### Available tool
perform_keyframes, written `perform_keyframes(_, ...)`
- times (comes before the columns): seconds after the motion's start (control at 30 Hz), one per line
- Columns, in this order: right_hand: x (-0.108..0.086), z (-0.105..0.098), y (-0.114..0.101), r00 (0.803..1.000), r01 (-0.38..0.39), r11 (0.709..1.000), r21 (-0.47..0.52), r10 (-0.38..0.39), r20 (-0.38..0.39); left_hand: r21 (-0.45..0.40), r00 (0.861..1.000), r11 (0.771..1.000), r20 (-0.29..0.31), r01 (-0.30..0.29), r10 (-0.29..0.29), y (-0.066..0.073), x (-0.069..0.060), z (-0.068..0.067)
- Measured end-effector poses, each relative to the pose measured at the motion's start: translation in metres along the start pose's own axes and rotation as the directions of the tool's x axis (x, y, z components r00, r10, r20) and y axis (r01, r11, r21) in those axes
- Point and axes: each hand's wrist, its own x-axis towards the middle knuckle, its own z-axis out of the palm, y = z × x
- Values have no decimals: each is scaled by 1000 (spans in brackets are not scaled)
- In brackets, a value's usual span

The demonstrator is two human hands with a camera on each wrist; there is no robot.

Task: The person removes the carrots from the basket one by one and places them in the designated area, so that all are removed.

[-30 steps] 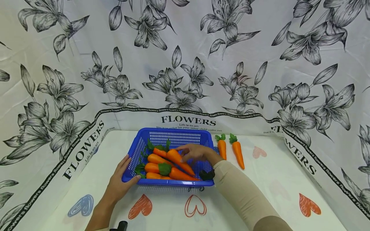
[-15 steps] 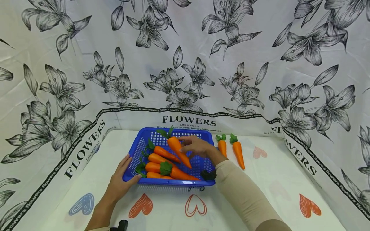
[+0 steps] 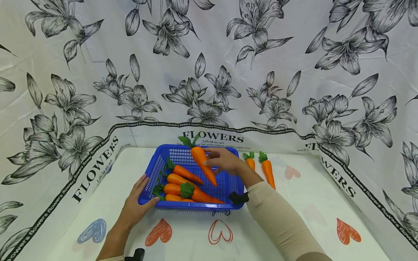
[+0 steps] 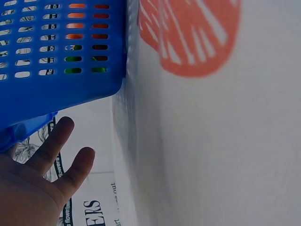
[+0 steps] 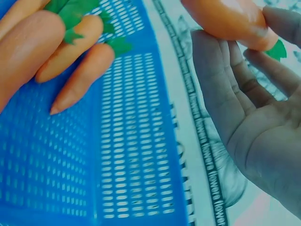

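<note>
A blue perforated basket holds several orange carrots with green tops, lying at its left and front. Over the basket, my right hand pinches one carrot, its leafy end up and its tip down to the right. The right wrist view shows that carrot between the thumb and fingers of the hand. My left hand lies against the basket's left side, thumb on the front rim. In the left wrist view two fingers of this hand spread beside the basket wall.
Two more carrots lie on the table right of the basket, one in full view and one partly behind my right arm. A dark object shows at the basket's front right corner. A flower-patterned cloth hangs behind.
My right hand has raised a carrot from the pile, its leafy end moving up and back, and the hand has shifted slightly back. My left hand has stayed on the basket.
</note>
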Motion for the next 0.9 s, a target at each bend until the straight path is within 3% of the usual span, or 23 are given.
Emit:
perform_keyframes(0.2,-12,2,-13,998,41,999,36,-40,-43,0,1000,1000,3,9,-9,0,0,1)
perform_keyframes(0.43,-30,7,-24,992,123,992,-15,-123,-31,4,1000,1000,4,1,-2,-1,1,1)
perform_keyframes(0.63,-48,12,-32,982,175,984,-25,-176,-63,14,1000,1000,4,4,-4,0,1,0)
perform_keyframes(0.9,-68,15,-45,981,156,988,4,-155,-120,14,1000,1000,9,4,-5,2,1,-1)
